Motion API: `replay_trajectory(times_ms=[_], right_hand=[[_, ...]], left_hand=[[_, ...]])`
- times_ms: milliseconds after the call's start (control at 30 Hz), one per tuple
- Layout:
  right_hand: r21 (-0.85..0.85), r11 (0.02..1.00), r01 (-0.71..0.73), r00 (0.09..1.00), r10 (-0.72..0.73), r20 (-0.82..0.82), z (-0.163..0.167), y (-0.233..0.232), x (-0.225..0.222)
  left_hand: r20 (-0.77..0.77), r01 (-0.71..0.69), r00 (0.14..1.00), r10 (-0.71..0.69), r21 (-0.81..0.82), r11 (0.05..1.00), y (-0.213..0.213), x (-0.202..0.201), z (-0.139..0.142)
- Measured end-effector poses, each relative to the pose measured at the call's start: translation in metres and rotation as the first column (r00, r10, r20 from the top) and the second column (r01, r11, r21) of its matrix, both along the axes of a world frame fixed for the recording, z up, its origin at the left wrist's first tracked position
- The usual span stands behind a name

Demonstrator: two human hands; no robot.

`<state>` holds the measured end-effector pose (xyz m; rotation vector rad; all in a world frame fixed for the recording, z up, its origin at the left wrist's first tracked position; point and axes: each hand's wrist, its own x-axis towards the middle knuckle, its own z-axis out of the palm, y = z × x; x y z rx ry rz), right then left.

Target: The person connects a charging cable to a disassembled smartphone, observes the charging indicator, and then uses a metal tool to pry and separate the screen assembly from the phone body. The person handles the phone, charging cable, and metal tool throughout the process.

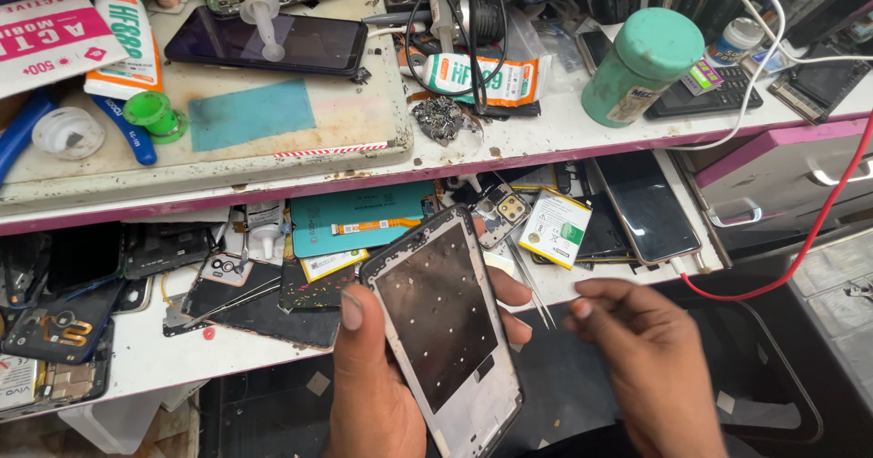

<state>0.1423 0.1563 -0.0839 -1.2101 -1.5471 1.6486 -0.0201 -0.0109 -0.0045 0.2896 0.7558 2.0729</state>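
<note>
The left hand (373,394) grips the bare phone frame (446,326), thumb on its left edge and fingers wrapped behind, tilted below the lower shelf (145,358). The right hand (650,358), just right of the frame, pinches thin tweezers (529,285), which point up towards the shelf. Judged step: inspection of the stripped frame; any next tweezer contact calls for a steady frame.

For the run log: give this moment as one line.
left hand: holds phone frame | right hand: holds tweezers, beside frame | below: open drawer of phone parts
</note>
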Motion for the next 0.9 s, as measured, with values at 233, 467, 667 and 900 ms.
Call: replay_trajectory(times_ms=[233,467,667,900], right_hand=[[0.251,0.952,-0.174,0.918,0.065,0.391,0.019,-0.011,-0.028],[0.255,0.949,-0.183,0.849,0.022,0.528,0.010,-0.018,-0.045],[-0.018,0.997,-0.075,0.979,0.077,0.187,0.025,-0.006,-0.024],[-0.155,0.982,-0.111,0.914,0.039,-0.405,0.041,-0.002,0.020]], left_hand=[[-0.180,0.018,0.983,-0.021,-0.018,1.000,0.002,-0.003,0.002],[-0.101,0.117,0.988,-0.117,-0.012,0.993,-0.003,0.002,-0.001],[0.047,0.054,0.998,-0.052,-0.035,0.998,-0.006,0.003,-0.006],[0.115,0.133,0.986,-0.121,-0.100,0.986,-0.003,-0.015,-0.004]])
